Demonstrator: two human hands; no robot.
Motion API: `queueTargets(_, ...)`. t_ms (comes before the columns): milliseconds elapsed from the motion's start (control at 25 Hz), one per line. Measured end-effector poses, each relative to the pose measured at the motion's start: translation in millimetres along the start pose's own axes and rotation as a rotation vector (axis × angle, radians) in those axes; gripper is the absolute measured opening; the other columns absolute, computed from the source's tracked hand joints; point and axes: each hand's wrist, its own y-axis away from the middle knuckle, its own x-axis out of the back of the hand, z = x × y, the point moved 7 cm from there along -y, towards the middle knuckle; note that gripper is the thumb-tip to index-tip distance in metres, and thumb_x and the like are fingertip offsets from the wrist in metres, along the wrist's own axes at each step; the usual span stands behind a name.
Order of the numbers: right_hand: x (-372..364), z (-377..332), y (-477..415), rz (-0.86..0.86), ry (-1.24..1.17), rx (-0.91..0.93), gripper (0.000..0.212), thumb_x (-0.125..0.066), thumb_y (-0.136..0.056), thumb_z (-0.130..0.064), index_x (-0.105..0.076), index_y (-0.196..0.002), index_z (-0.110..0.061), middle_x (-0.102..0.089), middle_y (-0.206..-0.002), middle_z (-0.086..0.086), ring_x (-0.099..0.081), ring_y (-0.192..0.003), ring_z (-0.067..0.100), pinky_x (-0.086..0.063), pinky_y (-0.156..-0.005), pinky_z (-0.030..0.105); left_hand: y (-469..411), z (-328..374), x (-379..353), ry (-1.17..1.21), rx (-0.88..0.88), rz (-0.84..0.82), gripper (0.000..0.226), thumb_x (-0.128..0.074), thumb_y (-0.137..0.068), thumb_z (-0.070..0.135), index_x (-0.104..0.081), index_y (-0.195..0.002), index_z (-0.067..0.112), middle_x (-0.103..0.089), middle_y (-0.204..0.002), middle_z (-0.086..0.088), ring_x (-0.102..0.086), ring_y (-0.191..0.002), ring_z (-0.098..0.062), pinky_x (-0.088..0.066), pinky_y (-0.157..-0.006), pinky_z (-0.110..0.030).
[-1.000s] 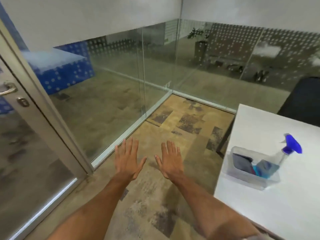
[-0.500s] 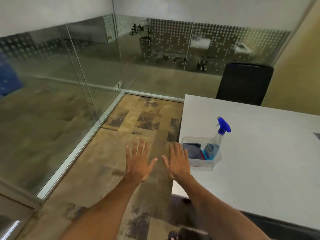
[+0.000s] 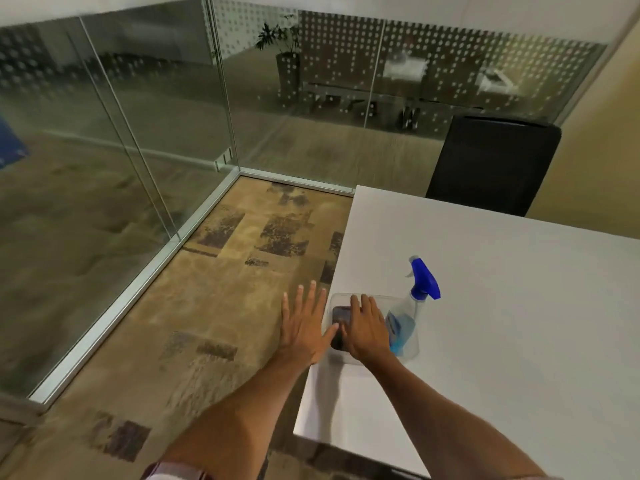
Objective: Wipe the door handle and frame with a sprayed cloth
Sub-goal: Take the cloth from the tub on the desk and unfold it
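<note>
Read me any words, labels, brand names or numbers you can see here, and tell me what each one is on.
None can be read.
Spray bottle: blue patch on its side, maybe a label, too blurred to read.
Glass walls: only a white dot pattern, no lettering.
Tub, cloth, table and chair: no markings show.

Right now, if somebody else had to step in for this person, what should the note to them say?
Left hand: open, flat, empty, over the floor by the table edge.
Right hand: open, fingers spread, over the clear tub; nothing gripped.
Things: dark cloth lies in the tub on the white table; spray bottle leans in the same tub, blue trigger up. The door handle is out of view.
Done: nothing yet.
Left: pick up cloth, spray it, go to the door, wipe handle and frame.
</note>
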Motion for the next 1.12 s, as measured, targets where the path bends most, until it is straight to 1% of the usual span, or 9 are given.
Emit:
queueTargets(120,-18,15,-21,-0.043,-0.048,-0.005,0.062,-0.05,-0.091,-0.052,-0.031,-0.138,-0.017,-0.038,-0.146,0.009,-0.037,-0.134,0.028,-0.036,-0.113,0.041,-20,19,-27,-0.014,0.002,-0.068,0.078,-0.021,-0.098,0.062,0.013,-0.155,0.021,0.02,-0.163,-0.009,0.014,-0.151,-0.031,0.011,-0.118,-0.055)
queueTargets(360,-54,35,-52,-0.143,-0.071,-0.009,0.061,-0.055,-0.089,-0.046,-0.031,-0.137,-0.017,-0.039,-0.142,0.01,-0.037,-0.132,0.029,-0.036,-0.111,0.041,-44,25,-67,-0.027,-0.012,-0.171,0.077,-0.024,-0.099,0.058,0.015,-0.154,0.02,0.021,-0.163,-0.007,0.016,-0.15,-0.031,0.009,-0.119,-0.055)
queueTargets(600,-65,45,-60,-0.134,-0.037,-0.001,0.058,-0.058,-0.088,-0.043,-0.035,-0.135,-0.016,-0.042,-0.141,0.01,-0.039,-0.13,0.028,-0.039,-0.109,0.039,-47,36,-79,-0.047,-0.101,-0.176,0.079,-0.028,-0.1,0.055,0.014,-0.154,0.016,0.021,-0.163,-0.008,0.018,-0.15,-0.029,0.01,-0.121,-0.053)
queueTargets(760,-71,51,-61,-0.181,-0.04,-0.115,0.066,-0.063,-0.086,-0.041,-0.03,-0.137,-0.016,-0.035,-0.143,0.013,-0.038,-0.131,0.033,-0.039,-0.107,0.042,-48,39,-85,-0.035,-0.084,-0.169,0.081,-0.029,-0.099,0.055,0.016,-0.154,0.015,0.023,-0.162,-0.008,0.02,-0.15,-0.029,0.011,-0.121,-0.052)
queueTargets(840,-76,54,-57,-0.179,-0.199,-0.219,0.055,-0.053,-0.092,-0.041,-0.029,-0.135,-0.017,-0.037,-0.141,0.013,-0.042,-0.128,0.034,-0.041,-0.104,0.042,-46,38,-90,-0.02,-0.075,-0.176,0.082,-0.03,-0.099,0.056,0.016,-0.154,0.016,0.024,-0.162,-0.008,0.021,-0.149,-0.03,0.011,-0.121,-0.052)
queueTargets(880,-78,53,-57,-0.169,-0.239,-0.219,0.049,-0.046,-0.095,-0.04,-0.028,-0.134,-0.017,-0.038,-0.14,0.013,-0.043,-0.127,0.035,-0.041,-0.103,0.043,-46,38,-92,-0.012,-0.071,-0.175,0.082,-0.031,-0.099,0.056,0.016,-0.154,0.017,0.024,-0.162,-0.008,0.021,-0.149,-0.03,0.011,-0.121,-0.052)
queueTargets(960,-80,51,-60,-0.149,-0.249,-0.227,0.049,-0.037,-0.098,-0.042,-0.023,-0.138,-0.018,-0.039,-0.142,0.013,-0.041,-0.129,0.037,-0.039,-0.105,0.046,-47,35,-95,-0.015,-0.066,-0.177,0.082,-0.032,-0.098,0.055,0.016,-0.154,0.018,0.024,-0.161,-0.007,0.022,-0.149,-0.03,0.011,-0.12,-0.052)
queueTargets(1040,-79,49,-63,-0.177,-0.238,-0.262,0.056,-0.043,-0.094,-0.048,-0.022,-0.138,-0.02,-0.041,-0.139,0.013,-0.043,-0.129,0.035,-0.04,-0.105,0.046,-48,34,-98,-0.002,-0.061,-0.181,0.083,-0.034,-0.098,0.054,0.017,-0.153,0.019,0.025,-0.161,-0.007,0.022,-0.149,-0.03,0.011,-0.12,-0.052)
queueTargets(1120,-80,50,-64,-0.208,-0.307,-0.327,0.059,-0.053,-0.09,-0.046,-0.025,-0.135,-0.018,-0.047,-0.131,0.013,-0.048,-0.124,0.033,-0.044,-0.101,0.045,-49,37,-99,-0.001,-0.068,-0.191,0.083,-0.035,-0.098,0.052,0.017,-0.153,0.019,0.025,-0.161,-0.007,0.021,-0.149,-0.03,0.012,-0.119,-0.052)
